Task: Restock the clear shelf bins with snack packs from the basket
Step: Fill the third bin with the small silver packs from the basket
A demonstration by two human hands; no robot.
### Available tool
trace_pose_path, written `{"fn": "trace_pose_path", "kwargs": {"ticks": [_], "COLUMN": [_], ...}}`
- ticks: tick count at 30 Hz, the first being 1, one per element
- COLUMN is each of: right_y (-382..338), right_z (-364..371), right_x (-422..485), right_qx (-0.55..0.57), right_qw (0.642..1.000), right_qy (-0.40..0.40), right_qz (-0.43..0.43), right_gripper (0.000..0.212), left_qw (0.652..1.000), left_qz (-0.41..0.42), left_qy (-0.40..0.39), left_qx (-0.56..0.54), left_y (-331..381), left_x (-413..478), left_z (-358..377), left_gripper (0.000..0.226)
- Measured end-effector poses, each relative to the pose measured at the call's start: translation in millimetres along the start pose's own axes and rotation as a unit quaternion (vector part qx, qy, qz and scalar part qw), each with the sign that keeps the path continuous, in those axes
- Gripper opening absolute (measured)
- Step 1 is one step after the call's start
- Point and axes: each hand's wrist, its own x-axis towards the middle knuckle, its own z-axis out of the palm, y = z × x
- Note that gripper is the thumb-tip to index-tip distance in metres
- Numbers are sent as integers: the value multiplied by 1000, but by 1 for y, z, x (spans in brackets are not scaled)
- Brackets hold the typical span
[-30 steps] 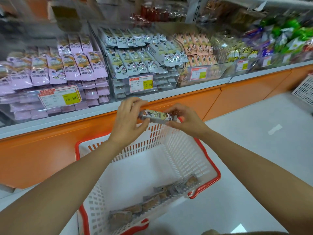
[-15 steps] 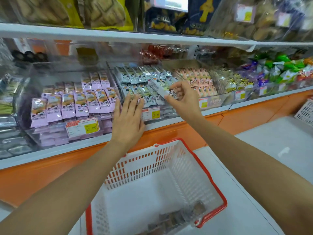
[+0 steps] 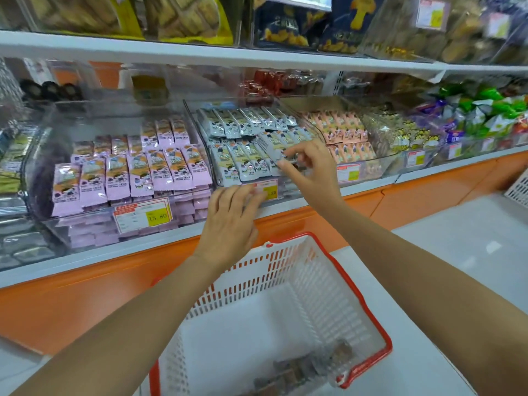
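near: basket (image 3: 257, 284) sits below us, mostly bare; a few leftover packs (image 3: 300, 372) at its near-right corner, blurred.

mid: left hand (image 3: 231, 224) flat, fingers straight & a bit spread, fingertips on the front wall of the middle clear bin (image 3: 288, 191), partly over its price tag (image 3: 270, 190). holds nothing.

right hand (image 3: 311, 172) reaches over the bin's front edge. thumb + forefinger seem to pinch the end of one snack pack (image 3: 270, 144), which is tilted and touches the front row of grey-white packs.

far: pink packs (image 3: 128, 172) in the bin to the left, peach packs (image 3: 343, 132) to the right, upper shelf (image 3: 200, 50) w/ big bags above.

change: 1 s ago both hands held this pack over the basket. 0.5 s ago right hand alone had it up at bin height. now it's down on the row, and left hand has shifted to the bin front.

we judge: placement nearly done, release pending, then back to the basket for the rest.
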Motion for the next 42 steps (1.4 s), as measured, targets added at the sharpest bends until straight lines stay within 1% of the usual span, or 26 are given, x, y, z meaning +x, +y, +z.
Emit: {"fn": "trace_pose_path", "kwargs": {"ticks": [2, 4, 5, 7, 8, 10, 12, 14, 16, 18, 19, 21, 23, 27, 31, 34, 37, 40, 42], "right_y": [5, 16, 23, 40, 49, 69, 87, 101, 111, 120, 124, 131, 134, 132, 132, 133, 132, 128, 121], "right_z": [-9, -12, -13, -11, -9, -3, 3, 7, 8, 6, 6, 5, 5, 7, 10, 11, 9, 8, 7], "right_x": [-19, -41, -53, -80, -93, -123, -152, -179, -204, -225, -234, -248, -255, -255, -254, -248, -236, -217, -200], "right_qx": [24, 39, 45, 56, 60, 59, 60, 64, 49, 17, -1, -31, -42, -47, -58, -56, -30, -3, 60], "right_qw": [1000, 999, 997, 984, 970, 930, 884, 833, 778, 728, 708, 679, 665, 674, 687, 705, 739, 785, 814], "right_qy": [-4, -27, -56, -157, -221, -341, -436, -513, -587, -649, -673, -703, -715, -707, -698, -679, -632, -563, -500], "right_qz": [-12, -3, 11, 60, 86, 127, 160, 198, 219, 220, 215, 210, 213, 208, 196, 198, 232, 257, 289], "right_gripper": [12, 14, 14, 12, 10, 8, 6, 9, 12, 14, 16, 21, 21, 17, 10, 7, 6, 8, 6], "left_qw": [999, 994, 989, 975, 969, 955, 935, 928, 933, 931, 930, 930, 934, 930, 932, 933, 936, 939, 942], "left_qz": [48, 69, 68, 53, 37, -5, -43, -71, -79, -85, -89, -96, -101, -108, -108, -109, -107, -109, -113], "left_qy": [-17, -74, -116, -201, -235, -297, -351, -362, -343, -346, -347, -345, -333, -344, -340, -338, -332, -325, -314], "left_qx": [-19, -46, -64, -79, -67, -20, 25, 56, 76, 83, 86, 86, 75, 68, 67, 59, 39, 15, -15], "left_y": [10, 18, 20, 24, 25, 27, 27, 24, 22, 25, 26, 27, 27, 27, 27, 25, 24, 23, 23], "left_x": [-9, -18, -24, -38, -44, -56, -68, -77, -82, -84, -84, -83, -83, -82, -81, -83, -82, -80, -80], "left_z": [7, 20, 28, 45, 53, 63, 74, 82, 89, 92, 93, 94, 95, 94, 93, 93, 93, 91, 90], "left_gripper": [49, 42, 39, 40, 46, 66, 82, 91, 96, 95, 94, 92, 92, 90, 89, 88, 86, 83, 78]}}
